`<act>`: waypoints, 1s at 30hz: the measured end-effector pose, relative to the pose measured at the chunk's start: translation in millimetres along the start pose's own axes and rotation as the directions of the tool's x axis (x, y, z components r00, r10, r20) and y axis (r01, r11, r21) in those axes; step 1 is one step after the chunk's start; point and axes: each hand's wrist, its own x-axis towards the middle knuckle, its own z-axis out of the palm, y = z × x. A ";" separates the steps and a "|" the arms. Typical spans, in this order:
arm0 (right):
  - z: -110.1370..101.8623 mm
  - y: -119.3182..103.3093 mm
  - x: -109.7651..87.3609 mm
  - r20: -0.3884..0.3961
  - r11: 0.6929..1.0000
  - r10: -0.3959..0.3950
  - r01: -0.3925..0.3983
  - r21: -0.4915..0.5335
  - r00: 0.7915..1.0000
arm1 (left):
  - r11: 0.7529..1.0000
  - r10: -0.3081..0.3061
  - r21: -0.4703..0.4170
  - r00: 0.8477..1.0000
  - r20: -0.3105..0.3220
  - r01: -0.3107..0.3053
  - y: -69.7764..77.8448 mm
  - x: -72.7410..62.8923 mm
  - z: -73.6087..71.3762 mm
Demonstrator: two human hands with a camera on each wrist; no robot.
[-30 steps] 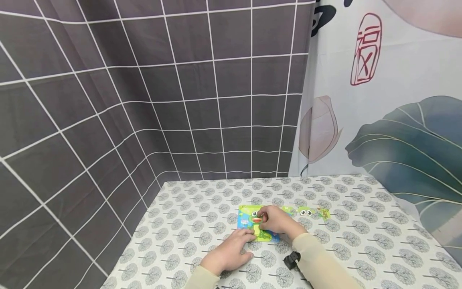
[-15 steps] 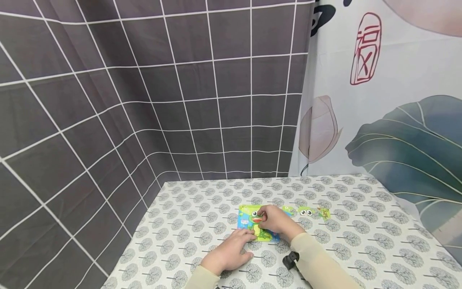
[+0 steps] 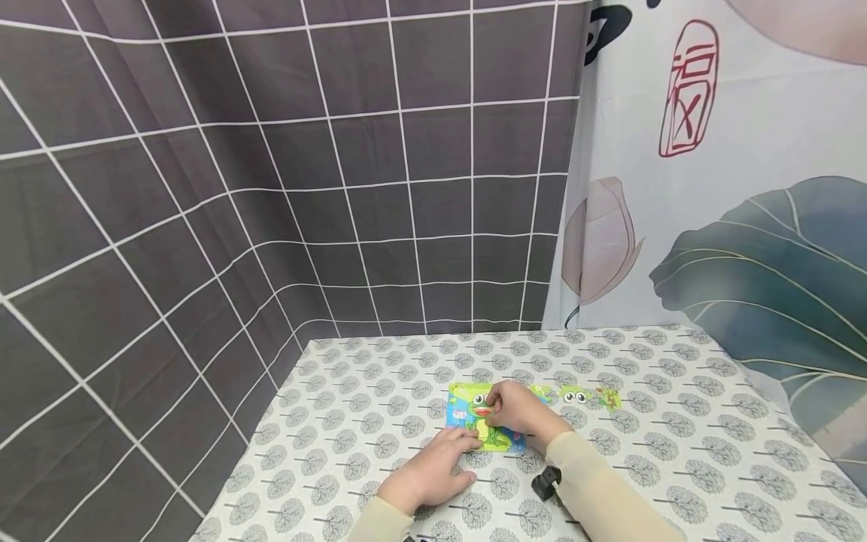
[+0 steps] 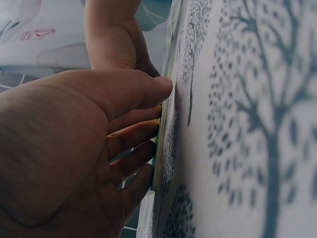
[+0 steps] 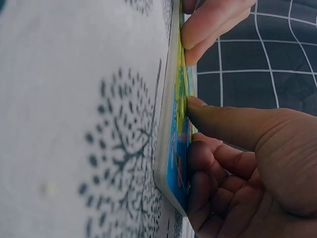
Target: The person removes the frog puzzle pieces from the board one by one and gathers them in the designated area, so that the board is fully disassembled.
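A frog-picture puzzle board (image 3: 457,398), bright blue, green and yellow, lies flat on the patterned cloth. My left hand (image 3: 433,468) rests at its lower left edge with fingers extended and fingertips on the board; the left wrist view shows this hand (image 4: 64,134) with the thumb apart. Over the right half of the picture, my right hand (image 3: 520,412) pinches at a puzzle piece near the frog's mouth, mostly hidden by the fingers. In the right wrist view, the right thumb (image 5: 223,121) touches the face of the board (image 5: 176,163), with the other fingers curled against it.
To the right of the board lie loose puzzle pieces, one with a pair of eyes (image 3: 574,397) and one with leafy green print (image 3: 608,400). A dark gridded curtain (image 3: 433,211) hangs behind the table. The tree-print tablecloth (image 3: 339,406) surrounds the board.
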 end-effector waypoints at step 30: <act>-7.8 -4.4 1.8 -0.001 1.000 -0.005 0.005 -0.019 1.000 | 0.999 0.014 0.038 1.000 0.001 -0.014 0.3 -0.2 0.2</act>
